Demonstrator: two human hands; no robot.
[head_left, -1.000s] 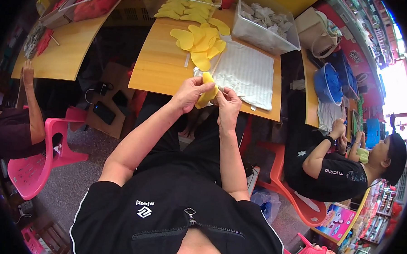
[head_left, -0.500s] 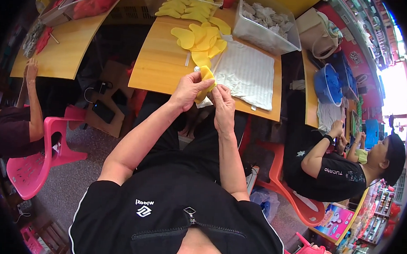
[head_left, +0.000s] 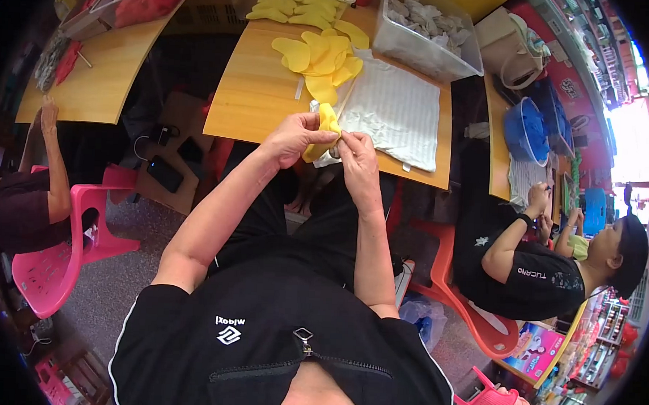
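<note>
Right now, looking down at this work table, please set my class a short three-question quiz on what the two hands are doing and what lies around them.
1. True or false: both the left hand and the right hand grip the yellow fabric piece.
2. Multiple choice: what lies on the wooden table just beyond the hands? A) a stack of plates B) a white ribbed cloth C) a laptop
3. Fill in: the clear plastic bin at the table's far side holds ____ coloured pieces.

Key: 1 true; 2 B; 3 white.
</note>
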